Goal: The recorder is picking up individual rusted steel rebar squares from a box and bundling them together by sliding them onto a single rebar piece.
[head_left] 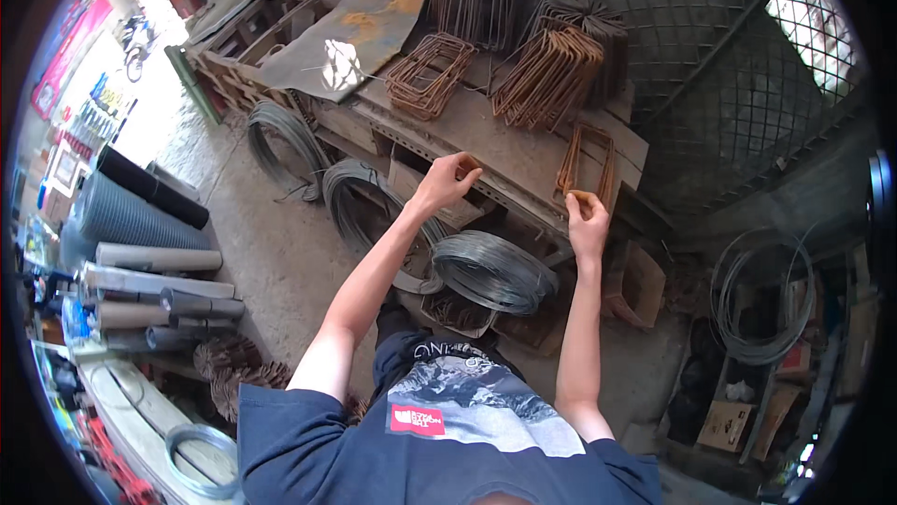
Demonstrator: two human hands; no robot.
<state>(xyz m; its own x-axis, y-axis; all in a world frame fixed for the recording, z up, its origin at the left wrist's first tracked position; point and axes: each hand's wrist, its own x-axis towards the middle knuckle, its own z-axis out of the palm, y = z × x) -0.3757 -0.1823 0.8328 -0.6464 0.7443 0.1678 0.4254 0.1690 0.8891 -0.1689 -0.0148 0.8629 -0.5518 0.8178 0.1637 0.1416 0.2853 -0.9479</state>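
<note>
Two hands to open the count: one left hand (450, 180), one right hand (587, 222)! One shirt (327, 440), one bench (500, 145), one sheet (369, 24). On to the rusty frames, and it's five groups (549, 75) up on the bench, the single frames packed too tightly to number! Here are the coils (495, 273), and I make it five at least: three near the bench, one lower left, one far right! Rolls (159, 257) next, seven at the very least, some overlapping. Boxes (724, 425), two or more. And one motorbike (137, 49), upper left!
</note>
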